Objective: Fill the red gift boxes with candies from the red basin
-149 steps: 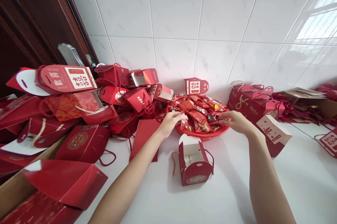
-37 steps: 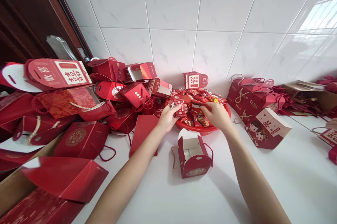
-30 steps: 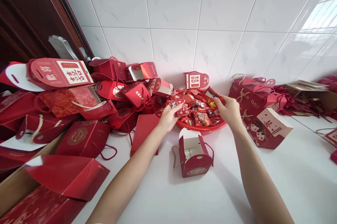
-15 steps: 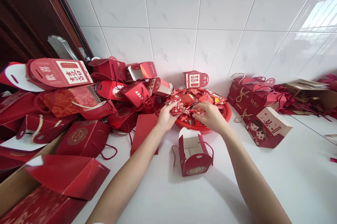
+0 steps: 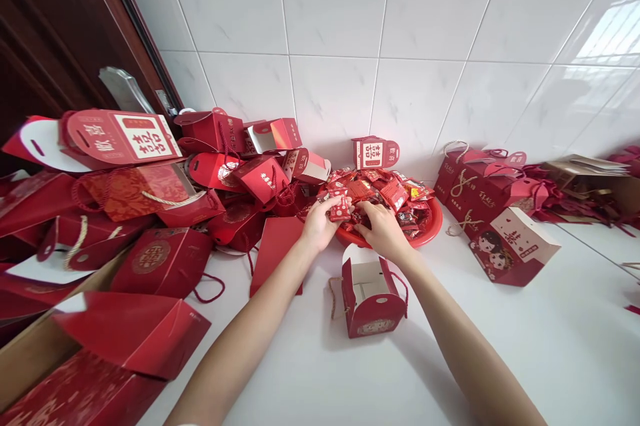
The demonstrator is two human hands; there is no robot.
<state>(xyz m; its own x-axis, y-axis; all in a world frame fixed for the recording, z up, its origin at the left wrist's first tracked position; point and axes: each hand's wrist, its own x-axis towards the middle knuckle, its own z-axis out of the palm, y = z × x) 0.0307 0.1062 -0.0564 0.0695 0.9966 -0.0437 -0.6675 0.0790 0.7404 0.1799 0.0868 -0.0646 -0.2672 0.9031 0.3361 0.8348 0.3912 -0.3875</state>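
My left hand (image 5: 320, 225) is closed around red wrapped candies (image 5: 341, 206) with white dots, held above the left rim of a red plastic basket (image 5: 434, 229). Inside that basket lies a heap of shiny wrapped candies (image 5: 393, 194). My right hand (image 5: 384, 231) is over the basket's front, its fingers bent in a pinch on a wrapped candy that they mostly hide. Its fingertips come close to the candies in my left hand. In front of the basket stands an open red gift box (image 5: 375, 309) with cord handles, its white inside showing.
Red gift boxes (image 5: 155, 256) are piled across the left side, some in a cardboard carton (image 5: 35, 346). More boxes (image 5: 470, 189) stand at right, beside a patterned box (image 5: 515, 246) and an open carton (image 5: 590, 179). A tiled wall (image 5: 330, 79) rises behind the white table (image 5: 575, 346).
My right hand has moved left and inward across the basket, nearer my left hand. My left hand still holds its candies. The view has shifted slightly.
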